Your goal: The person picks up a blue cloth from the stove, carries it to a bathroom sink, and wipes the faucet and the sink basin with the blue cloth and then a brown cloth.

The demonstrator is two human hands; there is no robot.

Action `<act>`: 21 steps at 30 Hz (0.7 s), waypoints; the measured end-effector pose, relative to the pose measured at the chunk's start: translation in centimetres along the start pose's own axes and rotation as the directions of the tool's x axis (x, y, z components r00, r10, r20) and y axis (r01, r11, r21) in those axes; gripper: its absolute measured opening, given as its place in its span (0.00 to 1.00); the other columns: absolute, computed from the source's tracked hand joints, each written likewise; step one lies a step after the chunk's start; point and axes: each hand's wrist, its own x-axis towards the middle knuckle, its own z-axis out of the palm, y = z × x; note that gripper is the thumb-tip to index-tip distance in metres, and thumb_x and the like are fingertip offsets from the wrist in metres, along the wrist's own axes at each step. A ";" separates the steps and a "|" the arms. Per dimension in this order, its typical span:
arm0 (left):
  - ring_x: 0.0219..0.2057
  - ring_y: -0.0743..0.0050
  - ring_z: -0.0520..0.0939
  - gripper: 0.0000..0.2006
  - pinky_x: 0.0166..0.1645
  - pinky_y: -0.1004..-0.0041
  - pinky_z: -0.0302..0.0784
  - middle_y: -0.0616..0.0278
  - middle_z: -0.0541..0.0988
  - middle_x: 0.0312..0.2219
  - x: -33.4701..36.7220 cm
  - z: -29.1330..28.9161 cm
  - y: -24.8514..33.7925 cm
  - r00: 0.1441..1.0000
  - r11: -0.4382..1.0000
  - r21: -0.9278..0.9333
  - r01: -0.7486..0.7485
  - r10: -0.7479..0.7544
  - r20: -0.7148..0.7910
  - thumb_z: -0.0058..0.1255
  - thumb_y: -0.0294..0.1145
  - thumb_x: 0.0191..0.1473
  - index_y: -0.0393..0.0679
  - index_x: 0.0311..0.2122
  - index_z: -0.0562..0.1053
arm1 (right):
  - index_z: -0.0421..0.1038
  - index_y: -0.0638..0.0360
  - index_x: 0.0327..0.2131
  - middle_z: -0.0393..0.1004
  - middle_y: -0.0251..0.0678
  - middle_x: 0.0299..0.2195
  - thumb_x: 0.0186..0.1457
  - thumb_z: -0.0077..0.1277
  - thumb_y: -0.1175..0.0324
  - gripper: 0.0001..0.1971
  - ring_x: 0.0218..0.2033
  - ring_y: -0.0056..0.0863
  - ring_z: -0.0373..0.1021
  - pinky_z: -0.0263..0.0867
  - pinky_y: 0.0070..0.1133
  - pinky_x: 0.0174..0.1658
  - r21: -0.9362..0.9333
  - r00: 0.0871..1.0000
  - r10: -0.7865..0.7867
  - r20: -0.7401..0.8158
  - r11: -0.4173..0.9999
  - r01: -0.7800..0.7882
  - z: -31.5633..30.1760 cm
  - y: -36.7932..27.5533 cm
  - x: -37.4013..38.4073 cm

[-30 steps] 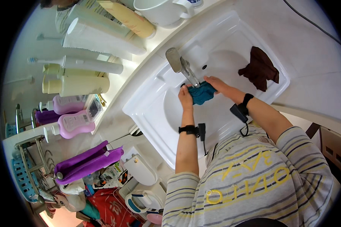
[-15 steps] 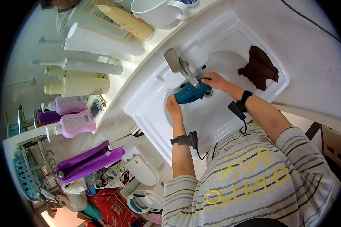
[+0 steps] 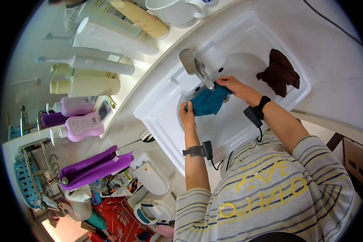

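Observation:
A teal cloth (image 3: 208,102) is stretched between my two hands, just under the spout of the metal faucet (image 3: 196,67). My left hand (image 3: 187,116) pinches its left end, thumb upward. Its upper right corner is gripped by the fingers of my right hand (image 3: 232,86), close beside the spout. Below lies the white sink (image 3: 161,115), and the cloth partly covers its drain (image 3: 226,98). A crumpled dark brown cloth (image 3: 281,73) rests at the basin's right end. Whether water is running, I cannot make out.
Left of the sink, a shelf (image 3: 129,86) carries pump bottles (image 3: 82,128), an electric toothbrush (image 3: 103,65), a paper roll (image 3: 109,39) and a white mug (image 3: 177,10). A purple towel (image 3: 94,169) hangs on a rack near the toilet (image 3: 151,177).
The teal cloth is spread wider and hangs lower, showing more of its surface. My hands still hold its two ends. The whole view has shifted slightly.

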 end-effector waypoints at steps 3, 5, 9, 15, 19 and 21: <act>0.26 0.83 0.66 0.13 0.31 0.81 0.63 0.71 0.70 0.24 0.0 2.5 0.6 0.997 0.999 -0.003 0.033 -0.033 0.071 0.53 0.40 0.52 0.40 0.33 0.72 | 0.71 0.61 0.36 0.71 0.32 0.31 0.52 0.51 0.64 0.12 0.30 0.19 0.67 0.64 0.17 0.32 0.109 0.999 0.033 -0.032 0.994 -0.029 -1.7 -0.8 -0.7; 0.28 0.82 0.68 0.13 0.33 0.81 0.65 0.70 0.71 0.25 -0.2 4.3 1.2 0.986 0.999 0.008 0.031 -0.032 0.161 0.55 0.39 0.50 0.40 0.34 0.72 | 0.71 0.61 0.35 0.71 0.31 0.30 0.52 0.51 0.63 0.11 0.29 0.18 0.67 0.64 0.17 0.31 0.114 0.997 0.053 -0.062 0.992 -0.046 -2.6 -1.2 -1.1; 0.25 0.84 0.70 0.13 0.32 0.82 0.67 0.71 0.72 0.23 -1.0 6.2 1.5 0.897 0.956 0.187 -0.225 0.129 0.423 0.57 0.38 0.48 0.39 0.33 0.73 | 0.71 0.59 0.35 0.71 0.31 0.30 0.51 0.52 0.61 0.12 0.29 0.19 0.67 0.64 0.18 0.30 0.183 0.994 0.056 -0.098 0.982 -0.037 -4.3 -1.4 -1.4; 0.25 0.85 0.69 0.14 0.30 0.82 0.64 0.72 0.72 0.23 -0.6 5.5 1.2 0.882 0.989 0.134 0.062 -0.117 0.456 0.56 0.40 0.49 0.40 0.32 0.72 | 0.72 0.53 0.37 0.71 0.29 0.32 0.49 0.53 0.60 0.12 0.33 0.22 0.67 0.63 0.23 0.37 0.155 0.978 0.161 -0.132 0.978 -0.140 -4.2 -1.0 -1.4; 0.24 0.87 0.68 0.12 0.28 0.84 0.62 0.72 0.71 0.24 -0.9 6.0 2.2 0.895 0.934 -0.238 0.268 -0.149 0.421 0.52 0.40 0.53 0.42 0.36 0.69 | 0.67 0.51 0.44 0.68 0.32 0.41 0.51 0.51 0.58 0.18 0.44 0.26 0.63 0.59 0.31 0.46 0.116 0.986 0.093 -0.137 0.990 -0.078 -4.8 1.5 0.1; 0.30 0.82 0.71 0.13 0.34 0.80 0.66 0.69 0.73 0.30 -1.0 6.1 2.4 0.896 0.935 -0.247 0.254 -0.132 0.423 0.49 0.38 0.54 0.42 0.41 0.67 | 0.64 0.50 0.47 0.66 0.33 0.44 0.51 0.49 0.55 0.20 0.46 0.27 0.61 0.59 0.32 0.46 0.053 0.976 0.082 -0.203 0.996 -0.073 -4.0 2.4 0.0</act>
